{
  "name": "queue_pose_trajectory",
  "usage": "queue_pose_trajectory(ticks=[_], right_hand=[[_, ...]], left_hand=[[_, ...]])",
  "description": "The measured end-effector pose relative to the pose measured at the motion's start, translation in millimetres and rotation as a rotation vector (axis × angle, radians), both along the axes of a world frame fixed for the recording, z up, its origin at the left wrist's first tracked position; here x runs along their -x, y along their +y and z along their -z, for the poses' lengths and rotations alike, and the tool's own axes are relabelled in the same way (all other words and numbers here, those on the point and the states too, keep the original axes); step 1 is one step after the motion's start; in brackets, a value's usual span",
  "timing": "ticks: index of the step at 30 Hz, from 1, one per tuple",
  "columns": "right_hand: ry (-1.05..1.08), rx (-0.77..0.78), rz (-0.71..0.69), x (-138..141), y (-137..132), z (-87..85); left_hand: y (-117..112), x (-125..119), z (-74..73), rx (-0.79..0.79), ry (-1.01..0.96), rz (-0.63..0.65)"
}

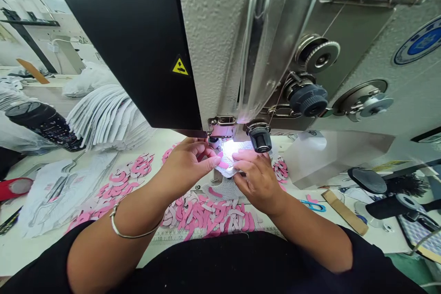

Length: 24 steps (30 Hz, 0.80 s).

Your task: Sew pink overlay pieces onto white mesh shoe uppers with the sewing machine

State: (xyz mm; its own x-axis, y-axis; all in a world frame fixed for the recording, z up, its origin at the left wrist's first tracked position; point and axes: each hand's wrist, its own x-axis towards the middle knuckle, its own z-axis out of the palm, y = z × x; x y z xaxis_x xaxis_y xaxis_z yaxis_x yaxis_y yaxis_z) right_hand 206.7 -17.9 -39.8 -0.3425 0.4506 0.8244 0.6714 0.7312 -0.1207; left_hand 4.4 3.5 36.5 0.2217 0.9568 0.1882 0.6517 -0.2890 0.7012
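Under the lit head of a sewing machine (220,46) lies a white mesh fabric piece (225,171), its top washed out by the bright lamp. My left hand (188,161) is closed at the left side of the needle area, thumb and forefinger pinching a small pink curved patch (223,164) against the mesh. From the right, my right hand (258,177) grips the mesh piece with bent fingers, its fingertips close to the pink patch. A lower part of the mesh, bearing another pink patch (215,192), hangs towards me. The needle tip is hidden in the glare.
Loose pink and white curved patches (210,216) are heaped in front of the machine, over a ruler strip (168,238). Stacked white fabric pieces (106,117) stand at left, near tweezers (58,188). At right are a blue clip (313,206), a brown strip (344,211) and a black-handled tool (382,206).
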Motion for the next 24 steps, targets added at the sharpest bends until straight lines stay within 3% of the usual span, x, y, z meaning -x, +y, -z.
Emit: queue_pose_trajectory(ticks=[16, 24], right_hand=[[-0.021, -0.046, 0.032, 1.7, -0.9, -2.0], [-0.01, -0.037, 0.032, 3.0, -2.1, -4.5]], left_hand=[[-0.3, 0.3, 1.0, -0.041, 0.017, 0.013], [3.2, 3.2, 8.1, 0.167, -0.212, 0.037]])
